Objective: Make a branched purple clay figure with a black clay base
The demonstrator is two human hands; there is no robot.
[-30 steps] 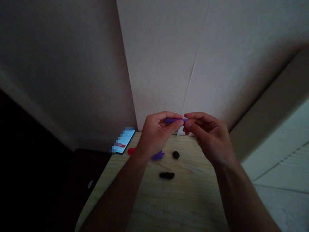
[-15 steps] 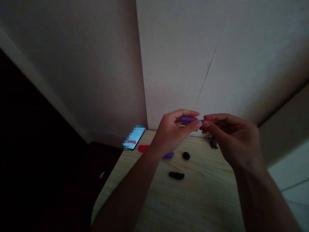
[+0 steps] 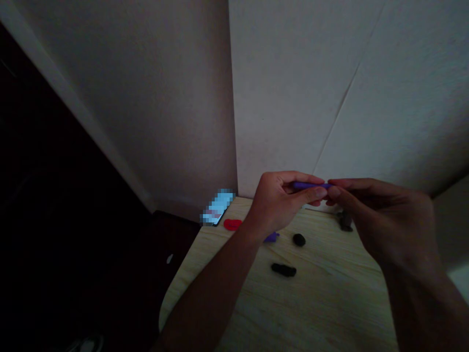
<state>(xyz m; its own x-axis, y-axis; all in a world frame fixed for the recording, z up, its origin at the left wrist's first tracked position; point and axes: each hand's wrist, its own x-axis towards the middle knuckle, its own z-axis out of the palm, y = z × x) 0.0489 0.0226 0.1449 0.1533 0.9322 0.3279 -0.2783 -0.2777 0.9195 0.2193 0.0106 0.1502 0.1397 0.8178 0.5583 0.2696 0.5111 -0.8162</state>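
Observation:
A thin purple roll of what looks like modelling clay (image 3: 307, 186) is held level above the far edge of the table. My left hand (image 3: 274, 203) pinches it between thumb and fingers, its left end lying inside the curled fingers. Its right end sits in the pinch of my right hand (image 3: 392, 215), and the fingertips of both hands nearly meet. Below them on the table lie a black ball (image 3: 299, 240), a black oblong lump (image 3: 284, 270) and a purple lump (image 3: 271, 237), which my left wrist partly covers.
On the pale wooden table (image 3: 311, 308) a red flattened piece (image 3: 232, 225) lies near a lit phone (image 3: 219, 208) at the far left corner. A dark grey lump (image 3: 345, 221) lies by my right hand. White wall panels (image 3: 278, 98) rise behind the table.
The view has turned a little left, so everything sits farther right in the picture. Both hands keep their pinch, and more of the purple roll shows between them.

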